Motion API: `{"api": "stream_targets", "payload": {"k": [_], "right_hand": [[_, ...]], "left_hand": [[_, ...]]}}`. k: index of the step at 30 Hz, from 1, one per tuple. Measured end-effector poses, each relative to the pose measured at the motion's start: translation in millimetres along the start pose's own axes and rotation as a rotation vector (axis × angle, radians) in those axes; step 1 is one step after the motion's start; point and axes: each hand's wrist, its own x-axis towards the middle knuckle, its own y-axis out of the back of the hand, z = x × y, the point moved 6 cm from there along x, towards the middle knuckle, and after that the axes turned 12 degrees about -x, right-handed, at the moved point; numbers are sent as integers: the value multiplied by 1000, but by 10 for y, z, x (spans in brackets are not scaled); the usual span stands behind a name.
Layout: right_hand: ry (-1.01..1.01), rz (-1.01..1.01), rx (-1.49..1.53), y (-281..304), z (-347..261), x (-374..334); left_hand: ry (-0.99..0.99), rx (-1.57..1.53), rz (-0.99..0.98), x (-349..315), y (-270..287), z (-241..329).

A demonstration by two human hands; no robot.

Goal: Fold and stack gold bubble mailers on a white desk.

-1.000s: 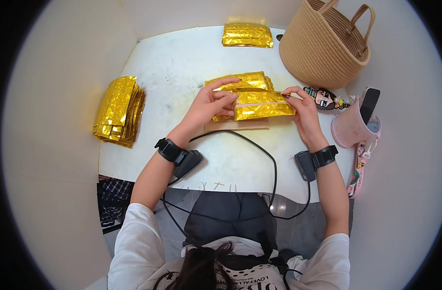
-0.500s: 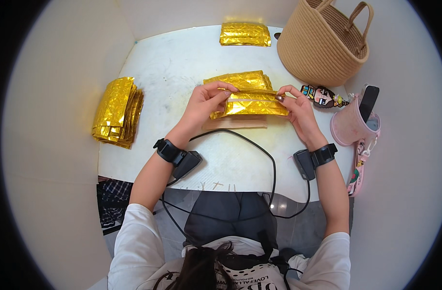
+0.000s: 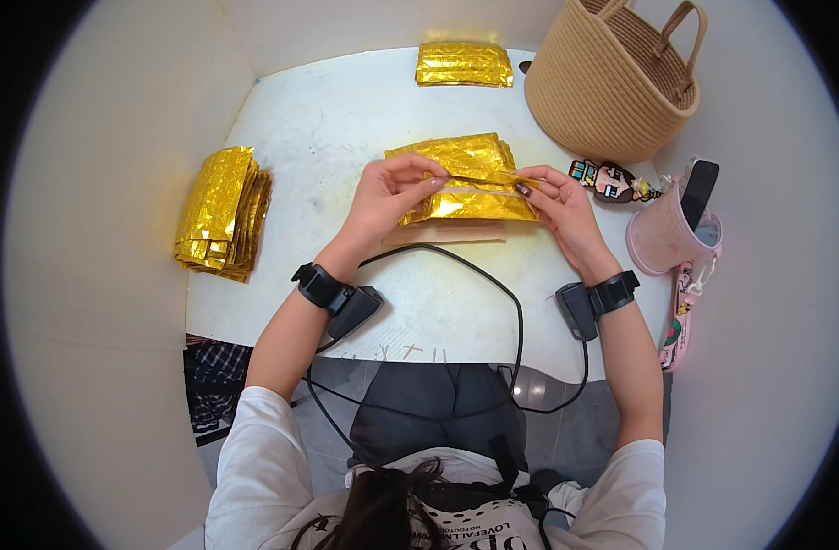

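Observation:
A shiny gold foil sheet (image 3: 465, 204) lies at the middle of the table, with a pale strip running across it. My left hand (image 3: 389, 195) pinches the sheet's far edge near its left end. At the right end of the same edge, my right hand (image 3: 567, 213) has its thumb and fingers closed on the foil. More gold foil pieces (image 3: 456, 149) lie stacked just beyond it. From under the near side shows a flat tan piece (image 3: 456, 232); the rest of it is hidden.
A thick stack of gold foil pieces (image 3: 219, 213) stands at the left, a smaller stack (image 3: 463, 64) at the back. On the right are a woven basket (image 3: 603, 82), a cartoon charm (image 3: 612, 181) and a pink cup (image 3: 662, 234) holding a dark device. A black cable (image 3: 493, 275) loops between my wrists.
My right hand has shifted slightly left along the foil's edge, and the edge between my hands now looks folded further over. My left hand has barely moved.

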Motion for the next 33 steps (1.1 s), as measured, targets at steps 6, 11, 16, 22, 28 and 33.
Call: {"api": "stream_targets", "payload": {"k": [6,11,16,22,28,33], "right_hand": [[-1,15,-29,28,-21,-28],[-2,41,5,89,21,-32],[7,28,44,58,-18,-50],[12,5,8,42,-20,-41],[34,-1,-21,90,12,-38],[46,-28,-20,97,39,-21]], "left_hand": [[-70,41,-1,11,-14,25],[-21,52,-8,-12,-90,94],[126,-9,-56,-50,-97,57],[185,-9,-45,-68,-138,55],[174,9,-136,-62,-164,39],[145,-81,-135,-64,-207,62]]}}
